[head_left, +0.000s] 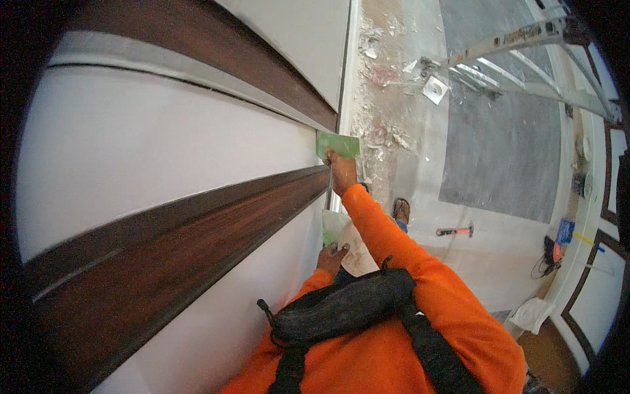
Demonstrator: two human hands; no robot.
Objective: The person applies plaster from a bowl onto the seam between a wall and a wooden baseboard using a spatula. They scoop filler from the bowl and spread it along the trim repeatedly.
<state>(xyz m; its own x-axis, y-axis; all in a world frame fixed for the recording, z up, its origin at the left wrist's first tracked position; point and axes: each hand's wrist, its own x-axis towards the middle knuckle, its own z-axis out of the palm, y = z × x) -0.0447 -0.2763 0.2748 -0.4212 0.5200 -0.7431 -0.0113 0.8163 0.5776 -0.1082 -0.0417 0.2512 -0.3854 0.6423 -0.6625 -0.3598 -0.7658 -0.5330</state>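
My right hand (341, 172) grips a green flat scraper blade (338, 144) and presses it against the white wall panel (164, 144), just above a dark brown wooden strip (197, 230). Lower down, my left hand (331, 257) holds a second pale green flat blade (333, 226) close to the wall. Both arms wear orange sleeves. A black strap and pouch (341, 308) hang on my chest.
Far below, the floor (499, 151) is grey and white with plaster debris (380, 79) along the wall foot. An aluminium ladder (525, 59) leans at the upper right. A hammer with an orange handle (455, 230) lies on the floor. My sandalled foot (401, 210) shows below.
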